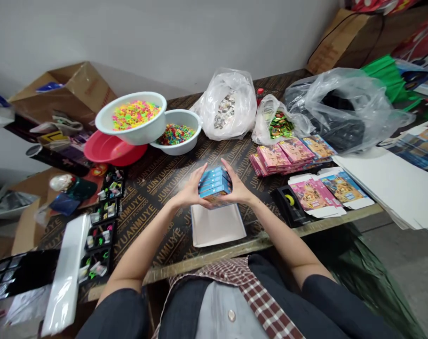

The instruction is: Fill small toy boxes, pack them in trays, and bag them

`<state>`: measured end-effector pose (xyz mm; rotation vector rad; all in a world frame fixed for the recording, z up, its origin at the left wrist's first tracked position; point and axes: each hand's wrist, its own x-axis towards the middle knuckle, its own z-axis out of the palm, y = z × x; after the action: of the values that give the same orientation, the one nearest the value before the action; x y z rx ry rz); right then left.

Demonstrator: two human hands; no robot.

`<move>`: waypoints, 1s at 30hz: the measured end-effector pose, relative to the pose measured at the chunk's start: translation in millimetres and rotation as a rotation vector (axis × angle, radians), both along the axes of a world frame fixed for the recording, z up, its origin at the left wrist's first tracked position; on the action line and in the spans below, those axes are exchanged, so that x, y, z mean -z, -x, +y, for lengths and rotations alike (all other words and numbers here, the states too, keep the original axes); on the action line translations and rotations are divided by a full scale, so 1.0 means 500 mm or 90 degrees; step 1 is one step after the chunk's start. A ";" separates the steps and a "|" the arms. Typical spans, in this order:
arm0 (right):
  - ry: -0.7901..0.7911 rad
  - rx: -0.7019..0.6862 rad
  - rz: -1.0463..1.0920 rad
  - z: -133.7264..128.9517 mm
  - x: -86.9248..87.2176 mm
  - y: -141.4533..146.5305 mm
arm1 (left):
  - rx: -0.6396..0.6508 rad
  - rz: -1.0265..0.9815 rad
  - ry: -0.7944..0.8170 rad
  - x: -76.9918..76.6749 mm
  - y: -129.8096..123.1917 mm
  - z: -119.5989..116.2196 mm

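Note:
Between my two hands I hold a stack of small blue boxes [215,182], several of them pressed side by side. My left hand [194,187] is wrapped round their left side, with its thumb toward the far edge. On the right side, my right hand [238,187] grips the same boxes. Just below them, near the table's front edge, lies a shallow white open box [219,226], its inside facing up. The boxes' near ends overlap its far edge in the view; I cannot tell whether they touch it.
Pink boxes [275,157] are piled right of my hands, near flattened printed cartons [316,195] and a black tape dispenser [288,205]. Farther back stand basins of colourful pieces [131,136] and plastic bags [247,84]. Black trays [103,235] with small items line the left.

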<state>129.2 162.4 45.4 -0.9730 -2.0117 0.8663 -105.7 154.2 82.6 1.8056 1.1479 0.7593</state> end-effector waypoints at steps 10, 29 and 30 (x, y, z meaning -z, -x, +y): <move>-0.075 -0.123 -0.415 -0.222 -0.044 0.084 | -0.518 -0.414 0.231 0.204 -0.071 -0.321; -0.136 0.081 -0.305 -0.179 -0.029 -0.043 | -0.256 -0.385 0.253 0.131 -0.032 -0.160; -0.119 0.160 -0.289 -0.158 -0.021 -0.087 | -0.248 -0.360 0.243 0.119 -0.027 -0.130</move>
<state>172.8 83.5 56.0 -1.3680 -2.2250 0.3324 -92.2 89.4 23.0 0.9694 1.1634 1.1017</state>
